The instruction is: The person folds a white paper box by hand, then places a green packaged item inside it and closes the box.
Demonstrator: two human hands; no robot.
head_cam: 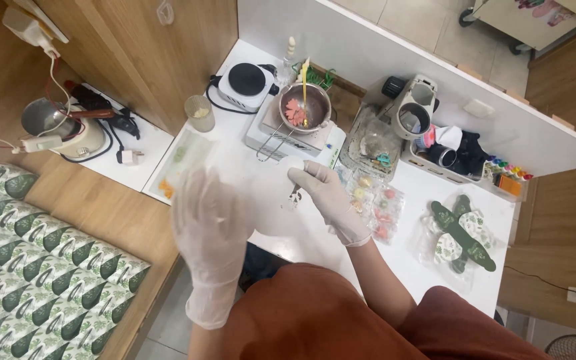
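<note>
The right hand (325,190), in a thin white glove, was closed around a small white object (293,165) just in front of the metal pot (305,107); the object was too blurred to tell its shape or which way it pointed, and it showed at the fingertips, on the pot's side of the grip. The left hand (209,223), also gloved, was raised and blurred, fingers spread open, holding nothing, nearer the camera than the pot. The pot was round and shiny, with a wire handle, pink pieces inside and a thin yellow stick (305,93) standing upright in it. It sat on a white scale (295,137), with a black-topped hotplate (247,83) to its left.
</note>
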